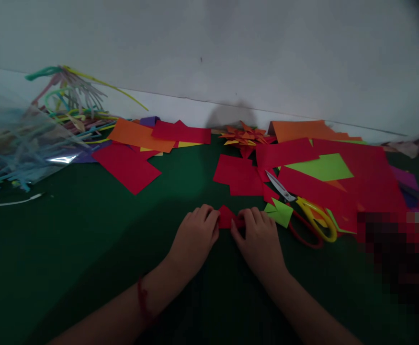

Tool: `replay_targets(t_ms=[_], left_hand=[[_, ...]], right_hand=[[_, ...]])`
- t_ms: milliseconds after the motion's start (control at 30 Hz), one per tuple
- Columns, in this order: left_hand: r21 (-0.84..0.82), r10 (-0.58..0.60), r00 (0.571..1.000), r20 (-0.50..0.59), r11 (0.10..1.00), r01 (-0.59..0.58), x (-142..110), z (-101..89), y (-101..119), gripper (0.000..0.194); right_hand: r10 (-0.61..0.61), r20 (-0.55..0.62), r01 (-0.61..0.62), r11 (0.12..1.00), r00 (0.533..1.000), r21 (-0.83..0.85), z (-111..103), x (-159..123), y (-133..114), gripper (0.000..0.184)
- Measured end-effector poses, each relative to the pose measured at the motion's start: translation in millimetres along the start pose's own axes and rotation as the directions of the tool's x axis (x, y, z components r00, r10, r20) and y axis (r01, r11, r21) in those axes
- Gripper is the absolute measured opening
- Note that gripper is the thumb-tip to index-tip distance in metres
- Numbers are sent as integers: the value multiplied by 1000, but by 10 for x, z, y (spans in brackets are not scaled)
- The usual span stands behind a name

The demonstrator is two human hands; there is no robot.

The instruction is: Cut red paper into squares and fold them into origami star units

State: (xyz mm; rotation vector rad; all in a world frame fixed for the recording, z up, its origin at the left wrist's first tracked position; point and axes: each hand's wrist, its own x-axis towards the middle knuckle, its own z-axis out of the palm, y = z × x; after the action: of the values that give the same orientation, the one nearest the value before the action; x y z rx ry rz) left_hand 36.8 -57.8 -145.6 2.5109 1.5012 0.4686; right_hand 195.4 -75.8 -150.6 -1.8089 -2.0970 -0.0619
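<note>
A small folded piece of red paper (225, 218) lies on the green tabletop (180, 191), its top coming to a point. My left hand (196, 235) pinches its left side, fingers curled and closed. At the other side my right hand (257, 239) grips the right corner between thumb and fingers. Just right of that hand lies a small notched piece of light green paper (281, 213). Beyond it rest scissors (304, 208) with yellow and red handles, blades pointing up and left. Cut red paper pieces (240, 175) lie ahead of my hands.
Against the pale wall (180, 48) sits a spiky orange paper flower (245, 135). Large red sheets (370, 177) spread at the right, an orange sheet (133, 134) at the left. A clear plastic bag (26, 143) and loose pipe cleaners (76, 91) fill the far left. The near right is blurred out.
</note>
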Motion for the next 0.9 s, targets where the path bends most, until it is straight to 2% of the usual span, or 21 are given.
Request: replay_targets(t_ms=[400, 733, 900], left_hand=[[103, 27, 1000, 12, 994, -28, 44, -31, 71, 17], [130, 75, 997, 15, 989, -76, 54, -49, 65, 14], [129, 100, 994, 46, 986, -105, -6, -49, 17, 24]], right_hand=[[38, 65, -30, 992, 997, -125, -12, 10, -77, 15], [45, 19, -44, 997, 999, -69, -13, 10, -78, 18], [13, -6, -13, 1000, 1000, -17, -28, -8, -41, 17]])
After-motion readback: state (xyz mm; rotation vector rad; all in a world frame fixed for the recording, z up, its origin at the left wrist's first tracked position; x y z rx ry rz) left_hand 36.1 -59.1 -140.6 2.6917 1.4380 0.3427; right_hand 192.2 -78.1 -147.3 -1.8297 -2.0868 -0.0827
